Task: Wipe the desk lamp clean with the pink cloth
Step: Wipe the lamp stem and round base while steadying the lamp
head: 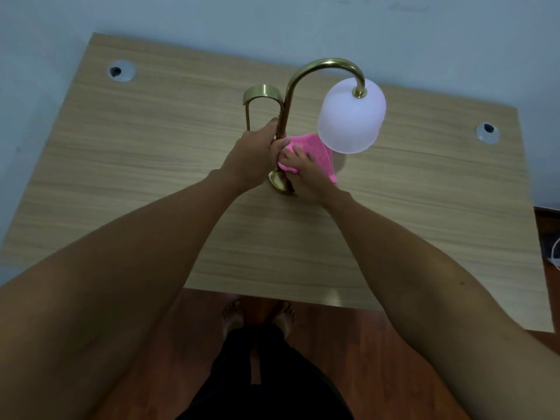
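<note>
The desk lamp (pixel 306 116) stands mid-bench (pixel 121 177), nearer the far edge. The left hand (pixel 253 156) grips its brass stem; the right hand (pixel 306 174) presses the pink cloth (pixel 318 153) against the lower stem, hiding most of the base. The frosted shade overlaps the cloth's far corner.

No readable text, label, brand, number or sign is being shown anywhere: nothing is printed on the brass desk lamp with the frosted white shade (pixel 351 116), the pink cloth (pixel 315 153) or the light wood-grain table (pixel 151 153).
</note>
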A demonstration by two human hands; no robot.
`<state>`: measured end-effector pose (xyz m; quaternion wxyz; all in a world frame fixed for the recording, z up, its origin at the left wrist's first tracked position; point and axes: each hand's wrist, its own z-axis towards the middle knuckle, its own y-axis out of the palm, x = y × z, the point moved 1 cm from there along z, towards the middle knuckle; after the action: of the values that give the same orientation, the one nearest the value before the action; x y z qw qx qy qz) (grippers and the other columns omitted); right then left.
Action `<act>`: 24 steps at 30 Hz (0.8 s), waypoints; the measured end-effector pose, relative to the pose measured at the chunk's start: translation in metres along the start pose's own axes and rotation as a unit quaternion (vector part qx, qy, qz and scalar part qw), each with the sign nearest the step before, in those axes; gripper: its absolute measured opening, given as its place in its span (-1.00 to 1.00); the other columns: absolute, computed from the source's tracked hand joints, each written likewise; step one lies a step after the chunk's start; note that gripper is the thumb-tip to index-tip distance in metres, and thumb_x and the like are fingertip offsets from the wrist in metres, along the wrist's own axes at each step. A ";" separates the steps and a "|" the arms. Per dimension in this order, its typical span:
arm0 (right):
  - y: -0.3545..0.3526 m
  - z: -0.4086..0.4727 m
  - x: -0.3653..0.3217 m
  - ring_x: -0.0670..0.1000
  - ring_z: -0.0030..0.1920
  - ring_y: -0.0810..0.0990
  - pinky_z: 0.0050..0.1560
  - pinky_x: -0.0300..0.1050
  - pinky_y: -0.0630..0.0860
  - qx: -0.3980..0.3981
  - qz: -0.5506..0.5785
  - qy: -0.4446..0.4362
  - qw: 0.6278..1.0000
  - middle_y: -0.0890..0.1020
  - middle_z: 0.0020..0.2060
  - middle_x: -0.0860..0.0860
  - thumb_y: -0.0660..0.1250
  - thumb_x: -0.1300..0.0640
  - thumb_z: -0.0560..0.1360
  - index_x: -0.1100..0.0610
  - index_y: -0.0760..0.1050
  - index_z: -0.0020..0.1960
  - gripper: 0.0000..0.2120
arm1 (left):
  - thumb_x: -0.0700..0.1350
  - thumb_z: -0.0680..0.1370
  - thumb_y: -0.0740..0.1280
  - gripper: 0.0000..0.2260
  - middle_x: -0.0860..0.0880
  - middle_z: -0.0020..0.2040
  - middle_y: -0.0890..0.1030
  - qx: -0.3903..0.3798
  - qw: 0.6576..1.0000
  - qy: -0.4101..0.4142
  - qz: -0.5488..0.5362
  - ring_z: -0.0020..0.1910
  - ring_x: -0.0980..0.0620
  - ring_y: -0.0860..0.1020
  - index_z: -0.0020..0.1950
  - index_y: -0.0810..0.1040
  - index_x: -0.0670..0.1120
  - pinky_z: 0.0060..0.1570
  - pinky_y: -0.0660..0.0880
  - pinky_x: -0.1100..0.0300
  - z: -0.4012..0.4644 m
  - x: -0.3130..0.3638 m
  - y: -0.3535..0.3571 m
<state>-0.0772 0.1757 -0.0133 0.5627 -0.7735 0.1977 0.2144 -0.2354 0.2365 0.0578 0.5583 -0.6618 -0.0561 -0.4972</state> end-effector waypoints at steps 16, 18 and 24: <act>0.098 -0.048 -0.060 0.45 0.61 -0.02 0.54 0.52 -0.05 0.163 0.019 0.190 0.968 0.13 0.60 0.39 -0.25 0.17 0.49 0.44 0.15 0.59 -0.27 | -0.01 0.64 0.22 -0.84 -0.01 -0.29 0.56 -0.004 0.999 -0.030 -0.020 -0.32 -0.03 0.56 0.06 0.50 -0.09 -0.27 0.49 0.06 -0.003 0.005 0.000; 0.094 -0.058 -0.071 0.46 0.59 0.11 0.55 0.49 0.06 0.157 0.043 0.148 0.976 0.27 0.54 0.42 -0.09 0.32 0.51 0.51 0.33 0.47 -0.40 | 0.02 0.64 0.21 -0.82 -0.02 -0.28 0.57 -0.007 0.999 -0.031 -0.022 -0.30 -0.03 0.56 0.06 0.49 -0.07 -0.24 0.52 0.02 -0.003 0.005 -0.001; 0.035 -0.088 -0.085 0.14 -0.05 0.66 0.03 0.14 0.62 0.115 0.585 0.251 0.762 0.65 0.19 0.30 0.24 0.18 0.66 0.21 0.56 0.31 -0.72 | 0.02 0.66 0.21 -0.81 -0.01 -0.25 0.57 -0.020 0.999 -0.028 -0.011 -0.25 -0.04 0.58 0.08 0.49 -0.08 -0.21 0.53 0.00 -0.005 0.007 -0.005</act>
<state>-0.1577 0.0872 0.0304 0.3433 -0.4630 0.7693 0.2757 -0.2377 0.2312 0.0653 0.5380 -0.6856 -0.0687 -0.4856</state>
